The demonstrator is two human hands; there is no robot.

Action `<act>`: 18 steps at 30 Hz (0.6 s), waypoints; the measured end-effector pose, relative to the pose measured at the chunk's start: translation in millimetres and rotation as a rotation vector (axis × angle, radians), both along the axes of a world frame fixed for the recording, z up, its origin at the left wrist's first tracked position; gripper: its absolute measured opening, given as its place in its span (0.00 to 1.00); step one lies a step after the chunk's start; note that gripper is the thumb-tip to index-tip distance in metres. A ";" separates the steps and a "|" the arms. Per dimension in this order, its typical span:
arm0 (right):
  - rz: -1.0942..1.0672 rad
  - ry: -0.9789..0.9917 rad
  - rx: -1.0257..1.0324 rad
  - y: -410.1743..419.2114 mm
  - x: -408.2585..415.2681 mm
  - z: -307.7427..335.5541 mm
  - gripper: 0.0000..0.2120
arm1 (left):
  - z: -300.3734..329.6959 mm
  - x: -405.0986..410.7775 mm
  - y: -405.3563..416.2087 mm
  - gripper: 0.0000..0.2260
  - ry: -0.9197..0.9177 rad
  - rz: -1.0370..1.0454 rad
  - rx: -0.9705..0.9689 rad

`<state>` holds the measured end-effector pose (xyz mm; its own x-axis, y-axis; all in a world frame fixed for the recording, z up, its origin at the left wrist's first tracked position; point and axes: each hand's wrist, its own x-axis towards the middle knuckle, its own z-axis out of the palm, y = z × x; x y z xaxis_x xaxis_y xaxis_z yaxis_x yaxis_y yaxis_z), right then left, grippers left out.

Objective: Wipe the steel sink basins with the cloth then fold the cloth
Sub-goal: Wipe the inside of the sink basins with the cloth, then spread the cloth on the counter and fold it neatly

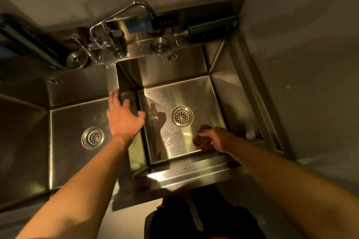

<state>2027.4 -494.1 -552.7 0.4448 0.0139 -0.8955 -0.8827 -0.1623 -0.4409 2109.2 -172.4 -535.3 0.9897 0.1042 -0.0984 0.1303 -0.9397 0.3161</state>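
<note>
Head view shows your right hand bunching the brown cloth on the right basin floor at lower right of centre, left hand flat and released on the divider; soft, light, probably damp, so grip it by a corner to fold.

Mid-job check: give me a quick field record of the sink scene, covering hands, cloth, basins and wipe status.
left hand: open, resting on the divider between the basins
right hand: grips the cloth
cloth: brown, bunched, on the floor of the right basin, near front right corner
left basin: no cloth in it
drains: one strainer in each basin
faucet: behind the basins, no water visible
fold: not yet done
</note>
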 end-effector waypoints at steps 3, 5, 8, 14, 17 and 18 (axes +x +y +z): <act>-0.123 -0.115 0.029 -0.8 -7.4 36.8 0.13 | 10.0 -1.1 3.0 0.22 0.036 -0.012 -0.011; -0.208 -0.149 0.040 -0.3 -9.8 57.1 0.14 | 20.1 -4.4 5.7 0.25 0.071 -0.028 -0.027; 0.009 -0.307 -0.088 -4.3 -17.5 82.4 0.15 | 39.0 -22.0 2.8 0.28 0.167 0.007 -0.056; 0.385 -0.753 -0.512 6.6 -31.2 148.8 0.29 | 101.2 -78.8 -17.0 0.24 0.299 0.082 -0.448; 0.337 -0.840 -0.545 22.5 -33.0 184.0 0.28 | 135.5 -113.2 -32.6 0.30 0.194 -0.036 -0.540; 0.320 -0.890 -0.544 28.6 -32.3 193.9 0.28 | 144.5 -120.0 -35.3 0.35 0.181 -0.122 -0.531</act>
